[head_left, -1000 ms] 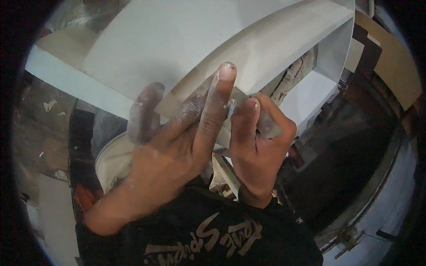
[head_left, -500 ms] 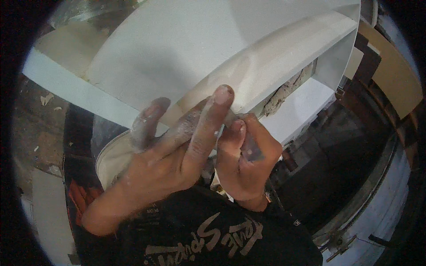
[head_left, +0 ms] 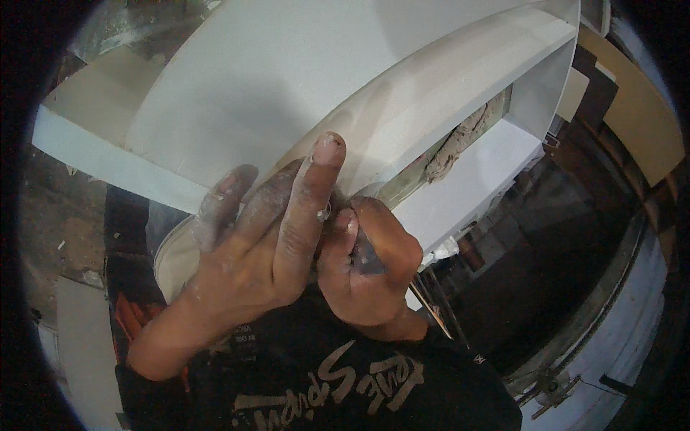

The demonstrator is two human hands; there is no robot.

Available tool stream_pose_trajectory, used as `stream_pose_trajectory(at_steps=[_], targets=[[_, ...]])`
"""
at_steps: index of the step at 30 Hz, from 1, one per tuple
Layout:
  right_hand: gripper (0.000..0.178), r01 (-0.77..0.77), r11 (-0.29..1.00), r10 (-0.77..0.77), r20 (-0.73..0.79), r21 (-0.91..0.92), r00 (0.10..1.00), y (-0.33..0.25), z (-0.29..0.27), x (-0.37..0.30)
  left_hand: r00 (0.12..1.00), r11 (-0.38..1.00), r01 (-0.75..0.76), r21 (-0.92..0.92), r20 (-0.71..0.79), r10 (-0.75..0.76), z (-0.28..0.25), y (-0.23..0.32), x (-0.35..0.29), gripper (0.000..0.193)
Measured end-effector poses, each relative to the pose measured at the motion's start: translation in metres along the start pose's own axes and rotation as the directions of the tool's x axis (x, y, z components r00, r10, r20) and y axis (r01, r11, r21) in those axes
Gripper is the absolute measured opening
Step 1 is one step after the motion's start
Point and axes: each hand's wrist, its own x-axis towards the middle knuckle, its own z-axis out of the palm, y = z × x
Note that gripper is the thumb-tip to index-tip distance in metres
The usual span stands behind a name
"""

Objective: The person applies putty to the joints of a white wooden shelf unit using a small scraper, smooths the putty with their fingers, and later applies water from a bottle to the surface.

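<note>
A large white curved panel (head_left: 237, 79) with a raised, rounded edge strip (head_left: 431, 86) lies in front of me. My left hand (head_left: 251, 251), dusty with white powder, has its fingers stretched out over the lower end of that strip. Close against it, my right hand (head_left: 374, 266) is closed on a thin dark grey piece (head_left: 368, 253), whose pointed corner shows below the curled fingers. Whether that piece is sandpaper or a scraper, I cannot tell. Its working end is hidden behind the fingers.
An open white compartment (head_left: 467, 172) beside the strip holds a crumpled greyish-beige lump (head_left: 460, 147). A flat white board edge (head_left: 115, 158) runs along the left. Brown boards (head_left: 640, 108) stand at the far right. A rounded pale object (head_left: 176, 255) lies under my left hand.
Both hands have shifted left along the edge strip, the right one more. More of the compartment is uncovered. My right hand keeps hold of the dark grey piece.
</note>
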Motion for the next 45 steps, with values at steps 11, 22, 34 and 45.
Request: stream_pose_trajectory(at_steps=[11, 22, 34, 45], targets=[[0.006, 0.041, 0.997, -0.043, -0.034, -0.059, 0.999, -0.010, 0.010, -0.007, 0.997, 0.999, 0.038, 0.026, 0.064, -0.039, -0.011, 0.001, 0.004, 0.056], [0.011, 0.164, 0.985, -0.173, -0.408, -0.055, 0.897, -0.004, 0.013, -0.003, 0.974, 0.936, 0.159, -0.315, 0.204, -0.097, -0.041, -0.003, 0.004, 0.098], [0.034, -0.039, 0.882, 0.269, -0.435, 0.469, 0.859, 0.033, -0.050, 0.018, 0.967, 0.967, 0.209, -0.143, 0.176, -0.183, -0.042, 0.020, 0.021, 0.088], [0.028, -0.027, 0.839, 0.356, -0.510, 0.544, 0.783, 0.055, -0.077, 0.012, 0.998, 0.867, 0.047, -0.496, 0.057, -0.021, -0.036, 0.022, 0.059, 0.075]])
